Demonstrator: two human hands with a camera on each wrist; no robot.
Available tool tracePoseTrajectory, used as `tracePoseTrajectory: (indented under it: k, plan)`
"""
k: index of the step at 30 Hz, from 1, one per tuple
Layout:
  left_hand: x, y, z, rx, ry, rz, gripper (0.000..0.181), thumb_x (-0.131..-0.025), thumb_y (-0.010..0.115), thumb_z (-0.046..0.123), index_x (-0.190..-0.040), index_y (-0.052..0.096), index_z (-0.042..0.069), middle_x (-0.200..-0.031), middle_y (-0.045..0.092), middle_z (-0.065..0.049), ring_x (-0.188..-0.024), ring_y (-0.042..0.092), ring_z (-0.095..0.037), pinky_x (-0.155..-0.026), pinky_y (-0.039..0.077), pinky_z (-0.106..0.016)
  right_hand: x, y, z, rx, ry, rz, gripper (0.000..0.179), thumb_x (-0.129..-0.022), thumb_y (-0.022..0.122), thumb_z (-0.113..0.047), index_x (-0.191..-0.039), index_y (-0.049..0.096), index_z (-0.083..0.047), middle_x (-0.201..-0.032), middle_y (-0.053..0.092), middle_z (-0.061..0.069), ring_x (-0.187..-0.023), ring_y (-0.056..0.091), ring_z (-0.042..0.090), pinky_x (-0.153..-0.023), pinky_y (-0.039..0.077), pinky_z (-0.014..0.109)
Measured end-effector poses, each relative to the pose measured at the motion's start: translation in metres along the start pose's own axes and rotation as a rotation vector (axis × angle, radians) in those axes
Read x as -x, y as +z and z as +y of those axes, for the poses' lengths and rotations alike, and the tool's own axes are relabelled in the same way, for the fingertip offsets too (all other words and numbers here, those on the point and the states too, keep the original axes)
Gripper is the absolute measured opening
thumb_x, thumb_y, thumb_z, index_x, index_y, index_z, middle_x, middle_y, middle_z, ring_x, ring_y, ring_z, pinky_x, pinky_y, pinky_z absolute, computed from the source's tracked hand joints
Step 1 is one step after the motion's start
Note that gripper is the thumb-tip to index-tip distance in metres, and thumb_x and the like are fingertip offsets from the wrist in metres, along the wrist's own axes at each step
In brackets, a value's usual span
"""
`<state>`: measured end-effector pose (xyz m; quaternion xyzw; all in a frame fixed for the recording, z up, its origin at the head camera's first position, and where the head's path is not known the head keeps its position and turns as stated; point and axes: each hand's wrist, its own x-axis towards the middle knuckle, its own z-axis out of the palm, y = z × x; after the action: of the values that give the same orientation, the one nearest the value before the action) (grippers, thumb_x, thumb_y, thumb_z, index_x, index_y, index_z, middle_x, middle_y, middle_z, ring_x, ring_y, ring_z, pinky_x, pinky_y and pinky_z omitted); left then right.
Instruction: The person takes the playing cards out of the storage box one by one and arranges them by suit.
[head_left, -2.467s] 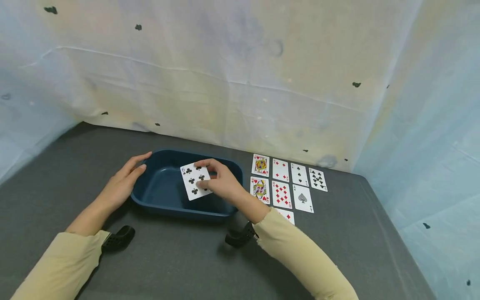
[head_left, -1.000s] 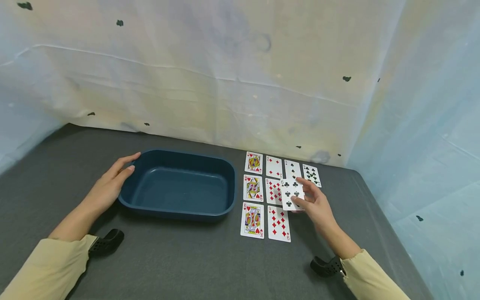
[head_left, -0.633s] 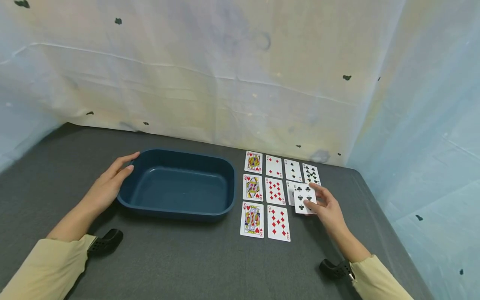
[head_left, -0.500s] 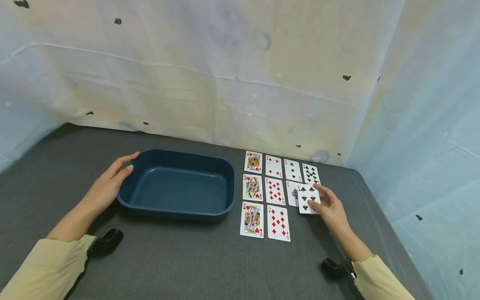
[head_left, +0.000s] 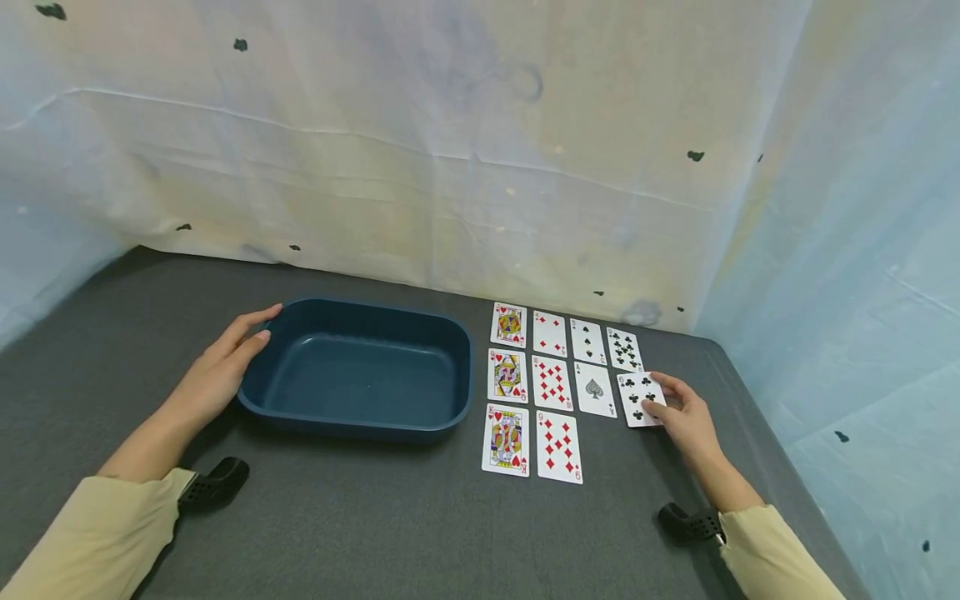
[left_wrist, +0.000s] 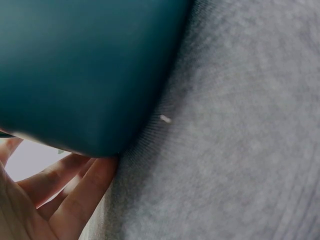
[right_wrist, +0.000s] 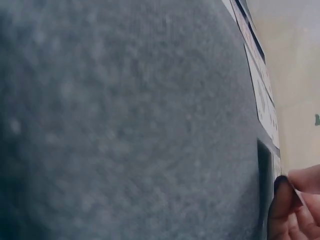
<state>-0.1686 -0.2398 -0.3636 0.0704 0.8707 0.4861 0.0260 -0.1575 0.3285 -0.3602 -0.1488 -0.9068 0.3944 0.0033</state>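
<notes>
My right hand (head_left: 688, 427) pinches a six of clubs playing card (head_left: 632, 402) at its right side, just right of the ace of spades (head_left: 595, 392). Close to the table, the card is slightly tilted, and fingertips cover part of its right edge. At the left, my left hand (head_left: 213, 373) rests against the left end of a dark blue rectangular tub (head_left: 360, 432), thumb near the rim. In the left wrist view, its fairly straight fingers (left_wrist: 82, 200) touch the tub's outer wall (left_wrist: 95, 90). The right wrist view shows the thumb and fingers (right_wrist: 285, 205) at the frame's edge.
Face-up cards lie in rows right of the tub, including a king of hearts (head_left: 505, 440), a nine of diamonds (head_left: 558, 447) and a clubs card (head_left: 625, 350). Dark grey cloth covers the table (head_left: 360, 533). A pale fabric curtain (head_left: 375, 150) stands behind.
My right hand has carried the six of clubs from above the tub rightward across the cards and lowered it beside the ace of spades, now uncovered. The left hand stays at the tub.
</notes>
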Motion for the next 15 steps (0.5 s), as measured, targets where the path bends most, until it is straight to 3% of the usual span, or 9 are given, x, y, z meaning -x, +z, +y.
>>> tracePoseTrajectory:
  k: [2, 7, 12, 15]
  plan:
    - [-0.0003, -0.0003, 0.0001, -0.005, -0.006, -0.001, 0.056, -0.105, 0.022, 0.043, -0.155, 0.012, 0.02, -0.159, 0.004, -0.024, -0.138, 0.01, -0.056, -0.097, 0.015, -0.077, -0.001, -0.0006, 0.0009, 0.011, -0.004, -0.01, 0.058, -0.092, 0.06, -0.013, -0.145, 0.038, -0.002, -0.133, 0.047, 0.024, -0.082, 0.054, -0.004, -0.068, 0.044, 0.02]
    - [-0.0012, -0.0007, 0.0008, -0.003, -0.014, -0.009, 0.056, -0.105, 0.022, 0.044, -0.156, 0.011, 0.022, -0.159, 0.002, -0.023, -0.138, 0.009, -0.056, -0.097, 0.015, -0.077, -0.0056, -0.0003, 0.0028, 0.148, -0.063, -0.015, 0.056, -0.091, 0.063, -0.016, -0.14, 0.044, 0.002, -0.13, 0.051, 0.028, -0.098, 0.058, 0.023, -0.067, 0.043, 0.024]
    - [-0.0016, 0.0004, 0.0011, -0.002, -0.008, -0.004, 0.057, -0.105, 0.023, 0.044, -0.155, 0.012, 0.02, -0.159, 0.003, -0.023, -0.138, 0.009, -0.056, -0.097, 0.015, -0.077, -0.0095, 0.0013, 0.0041, 0.323, -0.16, 0.01, 0.05, -0.09, 0.064, -0.016, -0.132, 0.052, 0.007, -0.104, 0.054, 0.025, -0.076, 0.047, 0.024, -0.062, 0.033, 0.032]
    - [-0.0013, 0.0001, 0.0008, -0.006, -0.012, -0.002, 0.057, -0.105, 0.023, 0.043, -0.155, 0.013, 0.02, -0.159, 0.003, -0.023, -0.138, 0.009, -0.056, -0.097, 0.015, -0.077, -0.0095, 0.0025, 0.0037, 0.364, -0.189, 0.004, 0.047, -0.09, 0.064, -0.016, -0.129, 0.054, 0.009, -0.109, 0.052, 0.03, -0.084, 0.052, 0.034, -0.07, 0.043, 0.043]
